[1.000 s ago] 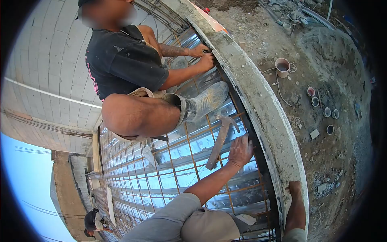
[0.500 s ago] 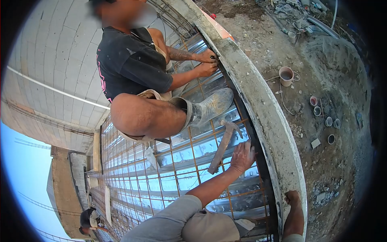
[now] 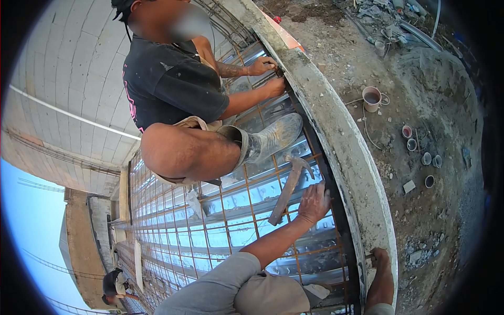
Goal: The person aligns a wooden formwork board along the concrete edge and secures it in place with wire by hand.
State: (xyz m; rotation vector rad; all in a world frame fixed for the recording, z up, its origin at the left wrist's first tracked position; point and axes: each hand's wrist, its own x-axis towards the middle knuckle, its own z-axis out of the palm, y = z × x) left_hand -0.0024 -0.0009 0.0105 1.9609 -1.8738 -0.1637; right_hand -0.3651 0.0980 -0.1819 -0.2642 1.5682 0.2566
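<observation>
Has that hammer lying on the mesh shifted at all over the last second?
No. The hammer lies in the same spot on the rebar mesh, its head beside the concrete edge beam and its handle crossing the same bars; only the camera shifted slightly.

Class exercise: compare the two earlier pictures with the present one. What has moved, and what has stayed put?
Little moved. The co-worker's upper hand has lifted slightly along the concrete edge. The wearer's left hand stays pressed on the mesh beside the hammer, which lies untouched; the right hand remains on the edge.
</observation>
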